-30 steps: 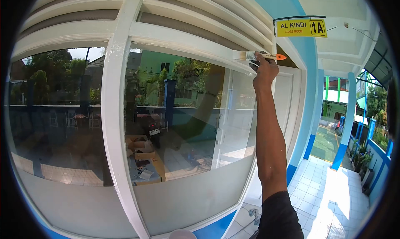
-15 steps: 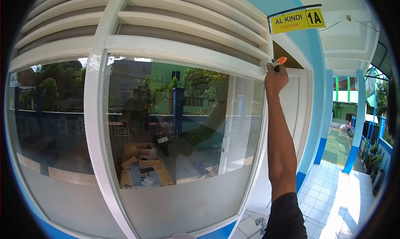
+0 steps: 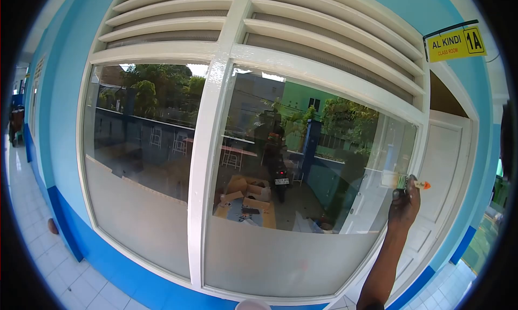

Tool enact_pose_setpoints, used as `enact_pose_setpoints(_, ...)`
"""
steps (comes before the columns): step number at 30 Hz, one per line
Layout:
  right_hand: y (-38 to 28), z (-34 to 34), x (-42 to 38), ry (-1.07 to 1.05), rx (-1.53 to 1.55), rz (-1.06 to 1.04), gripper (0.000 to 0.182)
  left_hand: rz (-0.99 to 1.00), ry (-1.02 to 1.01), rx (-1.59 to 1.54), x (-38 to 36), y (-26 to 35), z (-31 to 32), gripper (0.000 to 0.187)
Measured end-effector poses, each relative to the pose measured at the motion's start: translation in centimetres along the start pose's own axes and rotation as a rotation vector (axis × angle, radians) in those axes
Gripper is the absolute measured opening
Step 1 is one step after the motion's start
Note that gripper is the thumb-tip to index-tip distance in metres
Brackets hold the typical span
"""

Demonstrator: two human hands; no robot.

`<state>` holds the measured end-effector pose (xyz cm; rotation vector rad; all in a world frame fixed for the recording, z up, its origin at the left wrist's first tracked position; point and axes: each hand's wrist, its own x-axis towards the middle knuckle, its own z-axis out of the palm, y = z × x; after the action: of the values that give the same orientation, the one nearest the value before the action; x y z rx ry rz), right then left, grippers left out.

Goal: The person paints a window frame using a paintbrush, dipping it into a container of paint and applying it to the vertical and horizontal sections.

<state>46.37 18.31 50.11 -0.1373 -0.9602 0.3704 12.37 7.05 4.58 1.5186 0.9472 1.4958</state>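
Note:
My right hand (image 3: 403, 201) is closed around a paintbrush (image 3: 421, 185) with an orange-tipped handle. The brush lies roughly level, its pale head pointing left, in front of the right side of the window frame (image 3: 420, 148). Whether the bristles touch the frame or glass cannot be made out. Behind it are the window pane (image 3: 302, 191), frosted along its lower part, and a white door (image 3: 445, 164). At the bottom edge shows the top of a pale round container (image 3: 252, 305); what supports it is out of sight. My left hand does not appear.
White louvres (image 3: 329, 32) run above the panes. A yellow class room sign (image 3: 456, 44) juts out at the upper right. Opened cardboard boxes (image 3: 245, 196) and a motorbike (image 3: 280, 172) show in the glass. Tiled floor (image 3: 65, 275) lies at the lower left.
My right hand has come down with the paintbrush from the frame's top right corner to lower along its right side. The view has swung left, bringing in more wall and floor there.

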Motion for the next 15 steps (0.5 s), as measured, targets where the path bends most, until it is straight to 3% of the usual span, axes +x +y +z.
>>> enact_pose_setpoints(1,1.1,-3.2,-4.0,-0.016,-0.032,0.138,0.019,0.024,0.020,0.068,-0.4,0.6,-0.4,0.069)
enact_pose_setpoints(2,2.6,-4.8,-8.5,0.128,-0.020,0.244,0.026,-0.029,-0.012,-0.012,-1.0,-1.4,-0.9,0.072)
enact_pose_setpoints(5,5.7,-14.5,-22.3,0.375,-0.001,0.787,0.025,-0.144,-0.033,-0.271,-3.1,-3.3,-2.7,0.074)
enact_pose_setpoints(6,5.6,-17.0,-26.9,0.430,0.095,0.941,0.013,-0.184,-0.045,-0.356,-4.0,-3.5,-3.5,0.075)
enact_pose_setpoints(7,9.3,-28.2,-33.4,0.384,0.154,0.910,0.038,-0.225,-0.059,-0.442,-4.9,-3.5,-4.3,0.076)
enact_pose_setpoints(8,7.7,-30.7,-40.8,0.405,0.097,0.968,0.029,-0.270,-0.074,-0.527,-6.0,-3.2,-5.3,0.076)
enact_pose_setpoints(9,5.8,-32.8,-47.4,0.420,0.050,1.016,0.024,-0.218,-0.109,-0.376,-7.2,-2.4,-6.4,0.076)
enact_pose_setpoints(11,2.4,-35.7,-58.7,0.486,0.010,1.092,0.032,-0.119,-0.208,-0.080,-10.0,-0.3,-8.8,0.075)
enact_pose_setpoints(14,-6.0,-29.0,-66.2,0.885,0.076,1.175,0.026,-0.370,-0.197,-0.587,-15.0,-2.7,-11.8,0.085)
enact_pose_setpoints(15,-8.0,-27.1,-67.8,1.006,0.110,1.201,0.024,-0.371,-0.216,-0.551,-16.6,-2.4,-12.9,0.087)
